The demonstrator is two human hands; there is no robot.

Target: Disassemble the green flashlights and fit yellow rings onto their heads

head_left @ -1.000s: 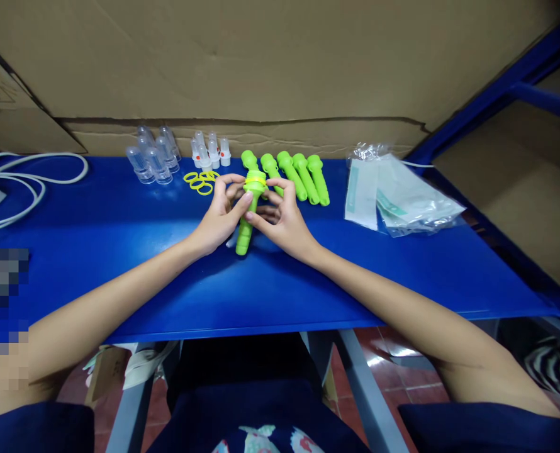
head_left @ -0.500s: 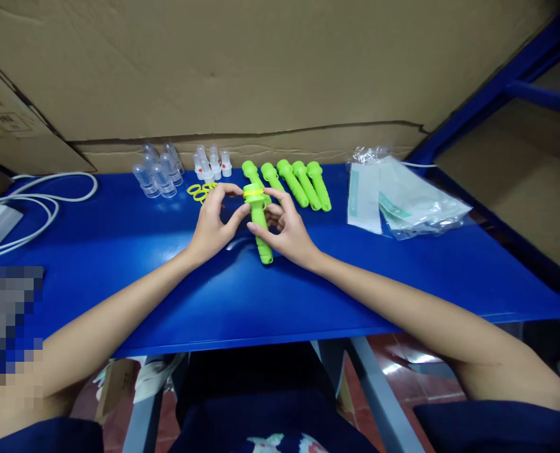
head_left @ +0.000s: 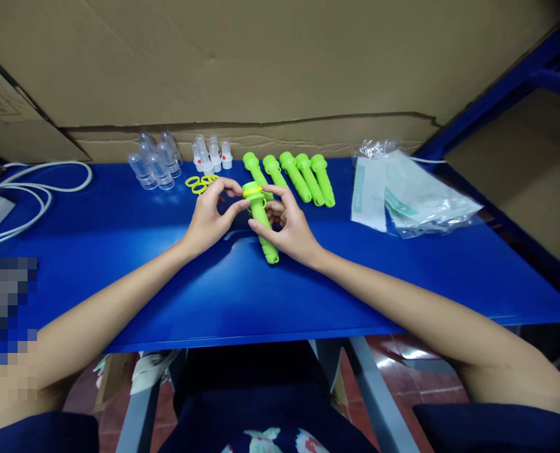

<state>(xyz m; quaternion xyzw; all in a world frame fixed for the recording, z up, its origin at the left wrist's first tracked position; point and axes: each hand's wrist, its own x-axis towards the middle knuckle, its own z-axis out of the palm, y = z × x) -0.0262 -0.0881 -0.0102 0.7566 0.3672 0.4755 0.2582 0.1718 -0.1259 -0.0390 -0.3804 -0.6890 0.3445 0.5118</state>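
A lime-green plastic flashlight body [head_left: 263, 229] is held tilted above the table, its wide head up and away from me. A thin yellow ring [head_left: 253, 190] sits around that head. My right hand [head_left: 292, 226] wraps the barrel from the right, thumb along the near side and index finger at the head. From the left, my left hand [head_left: 214, 214] pinches the head's edge by the ring with thumb and index finger. Several loose yellow rings [head_left: 196, 182] lie just beyond the left hand. Behind the right hand, more green flashlight bodies [head_left: 295, 177] lie in a row.
Clear plastic tubes [head_left: 160, 171] stand at the back left, beside small white-based clear pieces [head_left: 207, 165]. Clear bags with printed cards [head_left: 414, 192] lie at the right. A white cable [head_left: 48, 198] coils at the left. Cardboard [head_left: 242, 63] walls the back of the blue table [head_left: 190, 308].
Both hands keep their hold on the flashlight body, with little movement. The view has shifted slightly.
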